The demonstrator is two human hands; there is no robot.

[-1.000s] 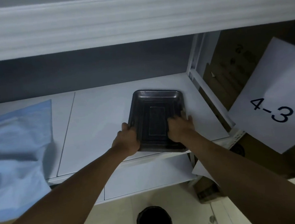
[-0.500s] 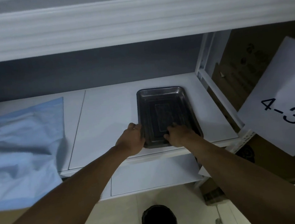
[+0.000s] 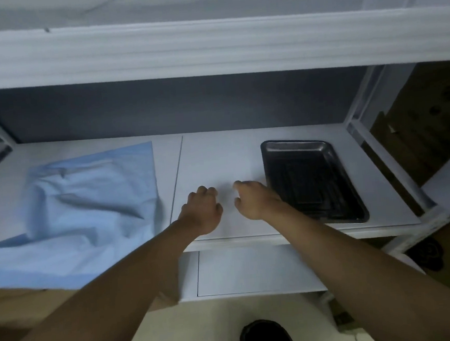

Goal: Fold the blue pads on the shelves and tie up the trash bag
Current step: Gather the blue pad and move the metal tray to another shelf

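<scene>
Both hands have let go of the dark metal tray [image 3: 310, 179], which they were holding half a second ago. The tray now lies alone on the right part of the white shelf [image 3: 217, 157], flat, with its near corner close to the front edge. The left hand [image 3: 201, 212] and the right hand [image 3: 253, 200] have moved to the left of the tray and hover near each other over the bare middle of the shelf. The fingers [image 3: 206, 192] of both hands are loosely curled and grasp nothing; the right hand is just beside the tray's left rim, but I cannot tell if it touches it. The blue pad [image 3: 87, 208] lies crumpled and unfolded on the left part of the shelf, well apart from the tray, and its near part hangs over the front edge. More of the pad shows than before, and it seems not moved.
</scene>
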